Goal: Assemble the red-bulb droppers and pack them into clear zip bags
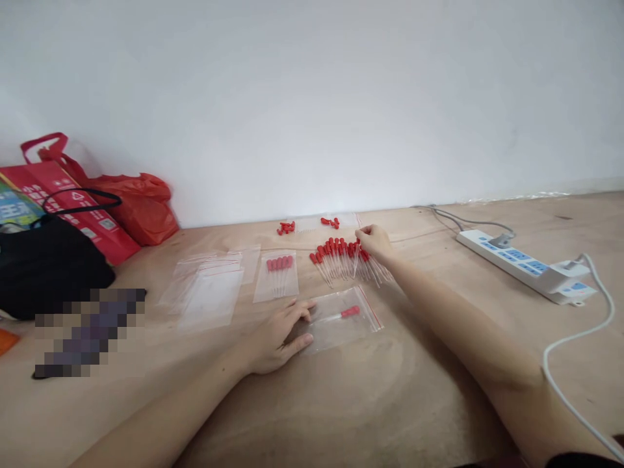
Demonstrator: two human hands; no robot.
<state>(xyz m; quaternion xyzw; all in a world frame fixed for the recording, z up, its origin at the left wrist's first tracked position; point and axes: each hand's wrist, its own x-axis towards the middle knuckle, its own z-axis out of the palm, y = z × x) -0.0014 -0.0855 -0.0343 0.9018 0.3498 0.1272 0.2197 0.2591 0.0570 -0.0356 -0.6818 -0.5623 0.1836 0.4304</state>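
My left hand (285, 335) rests on the near left end of a clear zip bag (336, 335), thumb and fingers apart. Inside this bag lies one dropper (348, 312) with a red rubber bulb and a thin clear tube. Further back, my right hand (374, 242) pinches the red bulb of a dropper at the right part of a spread pile of droppers (336, 250); the fingers partly hide it. To the left of the pile, a zip bag (291, 286) holds several droppers side by side. Several flat zip bags (209, 299) overlap further left.
Near the wall, red-bulbed droppers (286, 227) lie in clear bags. At right stands a white power strip (521, 263) with plugs and a trailing cable (575, 337). Red bags (141, 208) and a black bag (53, 266) fill the left side, beside a blurred-out dark object (92, 335).
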